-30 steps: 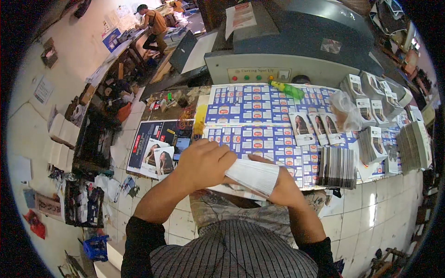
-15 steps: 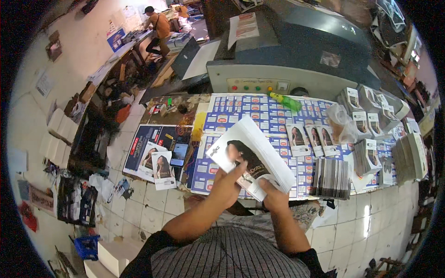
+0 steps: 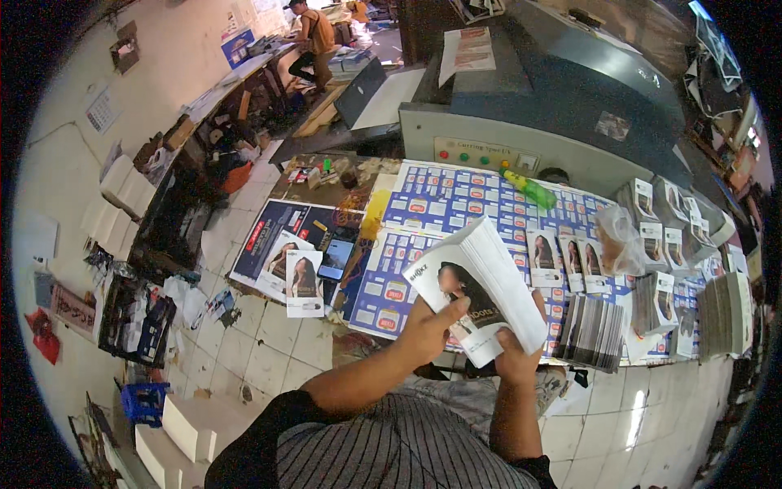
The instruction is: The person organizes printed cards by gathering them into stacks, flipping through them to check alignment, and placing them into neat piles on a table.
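Note:
Both hands hold a thick stack of printed leaflets [image 3: 507, 281] tilted above the front edge of the table. The top sheet is white with a picture of a long-haired person, and the page edges fan slightly along the right side. My left hand [image 3: 430, 330] grips the lower left side, thumb across the printed front. My right hand [image 3: 519, 359] is closed round the lower right corner, its fingers partly hidden behind the stack. Beneath lie blue-and-white printed sheets [image 3: 391, 281] covering the table.
Similar leaflets [image 3: 544, 257] lie right of the stack, beside a standing row of them [image 3: 590, 330] and bundled piles [image 3: 656, 301]. A plastic bag [image 3: 621, 240] and a green bottle [image 3: 533, 191] sit behind. Left are two leaflets [image 3: 305, 281] and a phone [image 3: 336, 259]. A grey machine [image 3: 521, 122] stands behind; a person [image 3: 316, 41] works far left.
The view has shifted, so the table and machine appear farther right and lower. Both hands still hold the stack, now tipped slightly more upright, with the left thumb lying across the top sheet.

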Tool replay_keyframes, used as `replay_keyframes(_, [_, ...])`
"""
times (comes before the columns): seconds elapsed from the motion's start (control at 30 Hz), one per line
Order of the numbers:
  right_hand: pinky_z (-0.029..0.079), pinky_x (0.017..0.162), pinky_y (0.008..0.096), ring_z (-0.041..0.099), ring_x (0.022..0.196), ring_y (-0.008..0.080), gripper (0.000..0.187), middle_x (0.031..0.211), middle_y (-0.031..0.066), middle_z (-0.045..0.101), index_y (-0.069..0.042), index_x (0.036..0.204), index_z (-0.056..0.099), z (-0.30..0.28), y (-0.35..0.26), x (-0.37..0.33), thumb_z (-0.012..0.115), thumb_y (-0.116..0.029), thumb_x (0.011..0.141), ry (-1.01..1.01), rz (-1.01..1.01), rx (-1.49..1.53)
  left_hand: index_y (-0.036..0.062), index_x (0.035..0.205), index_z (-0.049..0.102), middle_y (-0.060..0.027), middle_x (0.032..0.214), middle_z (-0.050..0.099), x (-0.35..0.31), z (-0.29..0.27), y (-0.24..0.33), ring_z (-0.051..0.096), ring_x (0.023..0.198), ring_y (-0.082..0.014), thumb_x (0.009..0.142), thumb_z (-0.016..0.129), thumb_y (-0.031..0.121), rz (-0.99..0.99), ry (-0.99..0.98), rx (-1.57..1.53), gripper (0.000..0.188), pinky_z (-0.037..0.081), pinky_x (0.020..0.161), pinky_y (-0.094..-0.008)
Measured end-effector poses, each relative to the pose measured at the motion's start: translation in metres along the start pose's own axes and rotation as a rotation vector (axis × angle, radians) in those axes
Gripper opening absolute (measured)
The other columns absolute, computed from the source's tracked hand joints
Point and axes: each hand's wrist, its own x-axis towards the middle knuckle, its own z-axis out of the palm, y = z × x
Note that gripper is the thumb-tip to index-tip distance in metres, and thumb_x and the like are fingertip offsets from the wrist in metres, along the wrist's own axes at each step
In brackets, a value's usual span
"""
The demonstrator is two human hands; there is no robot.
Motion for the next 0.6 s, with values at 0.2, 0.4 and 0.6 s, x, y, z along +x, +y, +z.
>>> replay_keyframes(0.2, [0.046, 0.098, 0.0445, 0.058, 0.115, 0.0348, 0.069, 0.130, 0.0287, 0.053, 0.009, 0.138, 0.035, 0.000, 0.022, -0.003, 0.073, -0.004, 0.082, -0.124, -0.669, -0.674, 0.0068, 0.123, 0.047, -0.0046, 0.111, 0.056, -0.010, -0.010, -0.014, 0.057, 0.104, -0.0155, 0.094, 0.058, 0.004, -0.033, 0.161, -0.038, 0.031, 0.049, 0.088, -0.0324])
replay_keyframes(0.4, [0.050, 0.091, 0.0461, 0.060, 0.112, 0.0398, 0.073, 0.129, 0.0330, 0.052, 0.005, 0.144, 0.026, 0.040, -0.004, -0.008, 0.063, -0.006, 0.082, -0.159, -0.746, -0.657, 0.0093, 0.140, 0.033, -0.0083, 0.130, 0.050, -0.001, -0.034, -0.004, 0.052, 0.119, -0.0209, 0.099, 0.054, 0.015, 0.022, 0.104, 0.217, 0.047, 0.046, 0.099, -0.0410])
replay_keyframes(0.6, [0.029, 0.112, 0.0386, 0.041, 0.134, 0.0253, 0.111, 0.143, 0.0194, 0.045, 0.002, 0.151, 0.017, 0.037, -0.082, 0.001, 0.086, -0.031, 0.071, -0.570, 0.017, -0.094, 0.0061, 0.140, 0.036, -0.0142, 0.134, 0.052, -0.004, -0.087, 0.019, 0.056, 0.119, -0.0280, 0.091, 0.066, 0.019, -0.041, -0.002, -0.217, 0.059, 0.051, 0.096, -0.0472])
